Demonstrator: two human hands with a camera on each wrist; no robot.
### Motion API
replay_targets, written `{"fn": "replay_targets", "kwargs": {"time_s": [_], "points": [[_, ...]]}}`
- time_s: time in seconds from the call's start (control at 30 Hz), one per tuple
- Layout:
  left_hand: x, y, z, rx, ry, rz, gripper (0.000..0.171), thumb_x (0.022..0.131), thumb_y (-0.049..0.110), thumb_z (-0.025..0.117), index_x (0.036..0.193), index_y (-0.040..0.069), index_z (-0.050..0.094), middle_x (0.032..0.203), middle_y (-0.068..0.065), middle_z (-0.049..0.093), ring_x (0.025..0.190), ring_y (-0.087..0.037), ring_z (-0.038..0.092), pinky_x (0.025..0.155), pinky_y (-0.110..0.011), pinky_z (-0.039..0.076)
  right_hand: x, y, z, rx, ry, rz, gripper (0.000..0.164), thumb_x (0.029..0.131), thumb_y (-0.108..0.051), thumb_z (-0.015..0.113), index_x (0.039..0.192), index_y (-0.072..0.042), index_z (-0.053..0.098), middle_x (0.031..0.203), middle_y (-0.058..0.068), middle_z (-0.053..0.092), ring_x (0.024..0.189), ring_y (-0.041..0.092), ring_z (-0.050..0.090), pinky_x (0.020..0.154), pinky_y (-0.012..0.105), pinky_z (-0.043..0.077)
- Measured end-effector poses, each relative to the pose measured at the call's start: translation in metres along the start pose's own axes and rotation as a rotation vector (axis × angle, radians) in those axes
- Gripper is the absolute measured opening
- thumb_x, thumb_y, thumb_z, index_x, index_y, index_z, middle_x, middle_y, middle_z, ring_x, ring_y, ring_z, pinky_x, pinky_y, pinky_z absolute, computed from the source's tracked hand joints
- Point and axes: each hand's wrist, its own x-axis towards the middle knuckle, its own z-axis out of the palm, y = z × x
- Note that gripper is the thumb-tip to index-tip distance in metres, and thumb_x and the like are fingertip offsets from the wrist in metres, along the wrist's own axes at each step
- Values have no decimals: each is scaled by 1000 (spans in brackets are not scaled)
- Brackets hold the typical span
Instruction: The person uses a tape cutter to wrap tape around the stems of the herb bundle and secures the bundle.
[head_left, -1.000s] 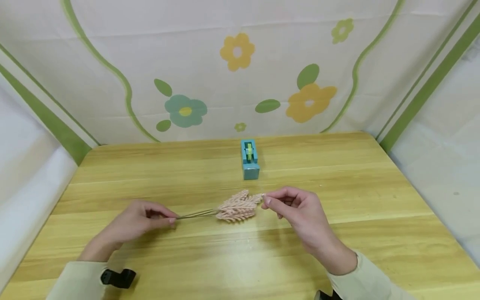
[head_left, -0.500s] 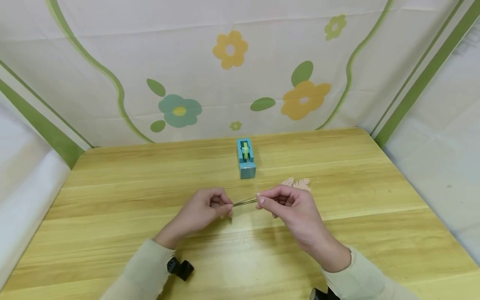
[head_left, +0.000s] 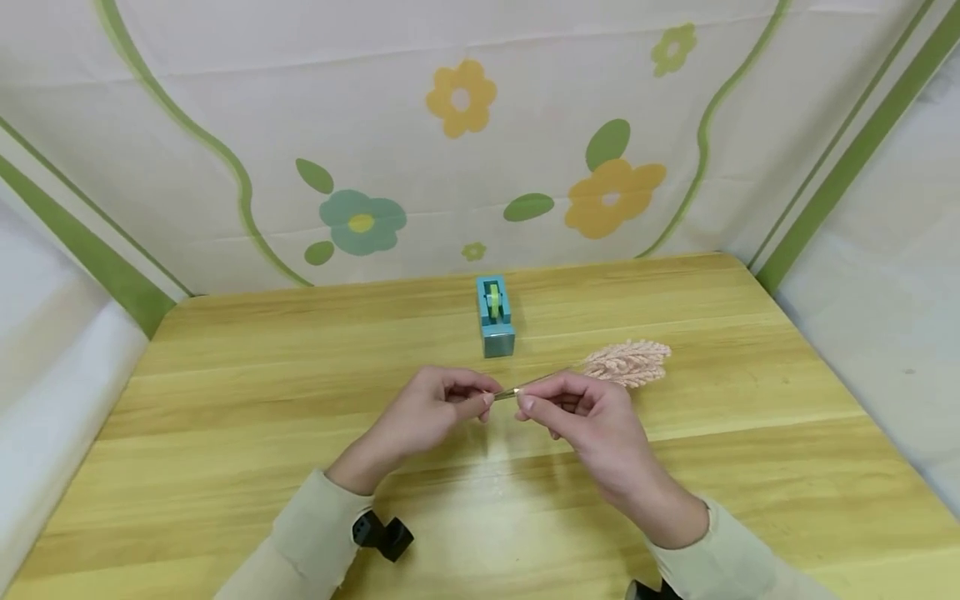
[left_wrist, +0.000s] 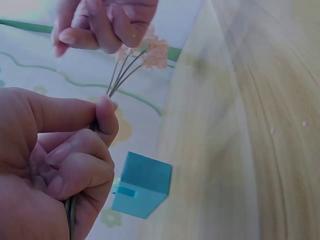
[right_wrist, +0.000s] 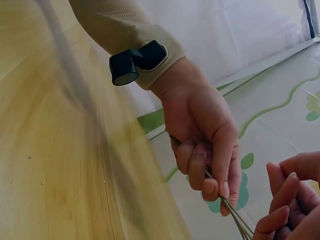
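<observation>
My left hand (head_left: 431, 408) pinches a bunch of thin wire stems (left_wrist: 118, 80) between thumb and forefinger. Their lower ends run back under its curled fingers, as the left wrist view shows. Pale pink crocheted flower heads (head_left: 628, 362) top the stems and point right, past the far side of my right hand (head_left: 592, 421). That hand's thumb and forefinger meet beside the stems, with a tiny shiny clear bit, seemingly tape, at their tips. Whether it touches the stems is too small to tell. A blue tape dispenser (head_left: 496, 321) stands beyond the hands.
The wooden table (head_left: 300, 333) has a floral curtain (head_left: 375, 108) behind it and white cloth (head_left: 885, 317) at the side. A black wrist camera (head_left: 384, 535) sits on the left cuff.
My left hand has moved right with the flower stems, carrying the flower heads from left of the right hand to behind and beyond it. The right hand has stayed nearly in place.
</observation>
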Motion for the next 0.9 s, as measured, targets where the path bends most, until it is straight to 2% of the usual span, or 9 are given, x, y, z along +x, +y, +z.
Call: {"fn": "replay_targets", "kwargs": {"time_s": [0.1,0.17,0.4,0.6,0.73,0.9], "points": [[-1,5,1,28,-12,-2,24,108,15,65,126,9,79,91,-11,72,78,-24,57,65,-26,42,-1,0,-1,-2,6,13,10,99,-12,78,103,-3,80,89,-4,81,79,10,64,68,21,50],[-3,8,1,40,-22,2,24,108,16,65,126,10,79,91,-10,70,77,-23,55,61,-25,38,-1,1,-2,-7,0,21,10,100,-13,78,103,-3,80,89,-4,81,78,10,63,68,21,50],[-6,15,2,9,-86,31,18,108,18,64,116,15,80,92,-7,66,86,-31,61,66,-29,43,0,1,-1,-9,-11,4,15,101,-13,77,105,2,78,90,-3,82,80,11,65,71,23,51],[-7,17,0,48,-149,107,18,110,18,59,114,13,76,95,-7,67,89,-35,63,68,-28,47,-1,1,-1,-2,-8,-16,17,101,-11,77,106,6,77,90,-3,82,86,15,71,76,26,55],[-8,17,0,59,-174,162,16,110,16,60,113,12,76,97,-11,68,80,-27,63,64,-24,45,0,2,-1,-4,-7,-11,17,101,-12,77,106,5,77,90,-3,82,86,15,71,77,26,56],[-8,19,2,101,-135,185,14,110,14,63,107,12,76,90,-5,68,60,-13,49,54,-21,36,0,4,-2,-3,-11,14,14,101,-13,77,105,0,78,91,-3,82,85,14,70,75,25,55]]}}
